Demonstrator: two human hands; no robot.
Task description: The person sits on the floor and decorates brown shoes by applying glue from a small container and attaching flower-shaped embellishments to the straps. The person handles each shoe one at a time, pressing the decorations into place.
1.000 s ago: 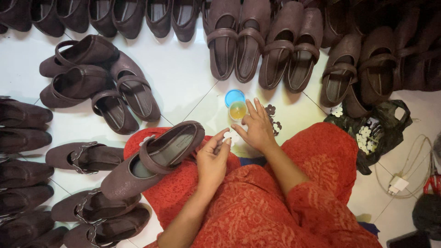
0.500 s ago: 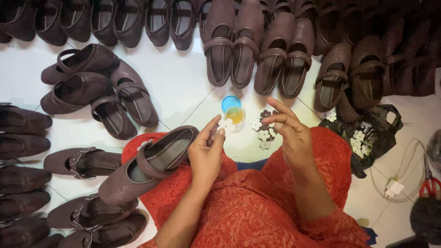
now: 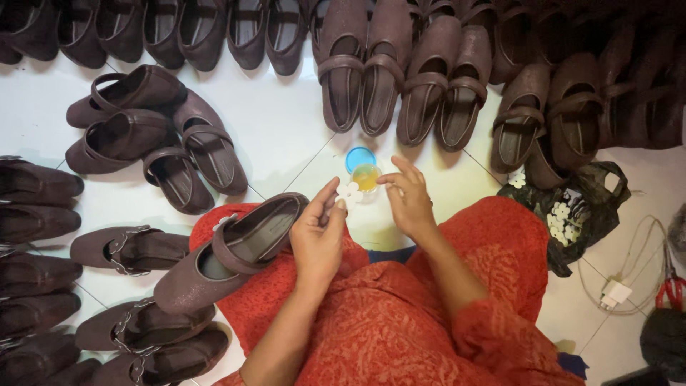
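A brown strap shoe lies across my left knee on the red patterned cloth. My left hand pinches a small white flower-shaped ornament between thumb and forefinger, just right of the shoe's toe. My right hand hovers with its fingertips close together right beside a small open jar of yellow glue, whose blue lid lies behind it on the white tile floor. Whether those fingers hold anything I cannot make out.
Brown shoes surround me: a row along the far side, a loose group at upper left, and more down the left edge. A dark bag of white flower ornaments sits at right, beside a white charger and cable.
My right hand swung out to the right toward the bag of ornaments and has come back to the glue jar. My left hand stayed by the shoe holding the white ornament.
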